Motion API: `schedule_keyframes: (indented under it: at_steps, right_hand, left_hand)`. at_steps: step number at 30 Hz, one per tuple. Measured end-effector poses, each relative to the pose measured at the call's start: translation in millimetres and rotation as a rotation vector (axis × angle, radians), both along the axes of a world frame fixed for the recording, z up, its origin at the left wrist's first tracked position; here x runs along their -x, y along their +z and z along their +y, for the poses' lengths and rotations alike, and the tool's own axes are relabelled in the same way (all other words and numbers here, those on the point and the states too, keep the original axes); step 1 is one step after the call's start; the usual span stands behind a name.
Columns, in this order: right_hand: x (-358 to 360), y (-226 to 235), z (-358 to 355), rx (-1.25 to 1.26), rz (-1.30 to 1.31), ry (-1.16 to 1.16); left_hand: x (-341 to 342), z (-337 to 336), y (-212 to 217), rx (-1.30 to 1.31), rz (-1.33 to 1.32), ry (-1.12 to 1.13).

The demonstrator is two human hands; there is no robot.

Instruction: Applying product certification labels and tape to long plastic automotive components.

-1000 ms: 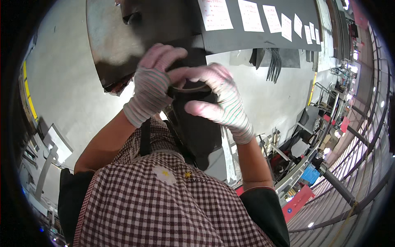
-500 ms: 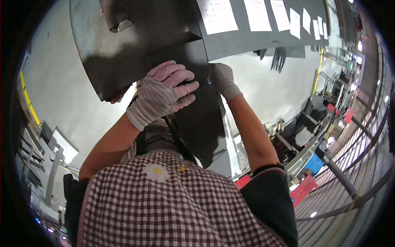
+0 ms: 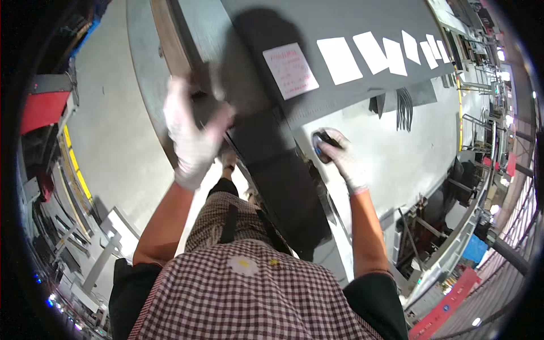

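My left hand [image 3: 195, 136], in a pale glove, is raised near the edge of the grey metal surface. It is blurred, but its thumb stands well apart from the fingers and nothing shows in it. To the right, my gloved right hand [image 3: 347, 158] grips a small rounded black-and-blue tool [image 3: 322, 148]; its exact kind is unclear. That hand is out past the side of a long dark panel [image 3: 289, 195], which runs between my arms toward my body. Neither hand visibly touches the panel.
Several white paper sheets [image 3: 339, 61] lie on the dark tabletop [image 3: 249, 34] ahead. A brown metal bar [image 3: 170, 39] stands at the left of it. Dark strips [image 3: 404, 110] hang beyond the table edge. Pale floor [image 3: 107, 113] shows on both sides, with racks and equipment farther right.
My left hand has lifted off the panel and moved left, its fingers opening. My right hand has come away from the panel's edge to the right, with the tool now showing. The view has shifted.
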State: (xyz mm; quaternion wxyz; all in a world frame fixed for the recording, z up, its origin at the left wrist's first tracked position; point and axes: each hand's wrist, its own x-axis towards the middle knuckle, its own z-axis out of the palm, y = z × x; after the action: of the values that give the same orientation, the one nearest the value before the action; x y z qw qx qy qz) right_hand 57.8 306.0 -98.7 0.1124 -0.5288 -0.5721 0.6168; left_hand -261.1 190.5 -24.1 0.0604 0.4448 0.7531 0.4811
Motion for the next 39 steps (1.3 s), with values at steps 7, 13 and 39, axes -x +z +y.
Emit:
schedule_keyframes:
  at_steps: [7,13,39]
  right_hand:
    - [-70.2,65.7,-53.3,0.178,0.303,-0.301]
    - [-124.1,31.3,-102.7,0.14,0.397,-0.497]
    - [-246.6,74.1,-261.0,-0.122,-0.526,0.461]
  left_hand:
    - [50.5,74.0,-50.4,0.118,-0.468,0.185]
    - [17.9,104.5,-64.9,0.108,-0.482,0.171]
    - [-148.6,-89.0,-90.4,-0.186,-1.151,0.18]
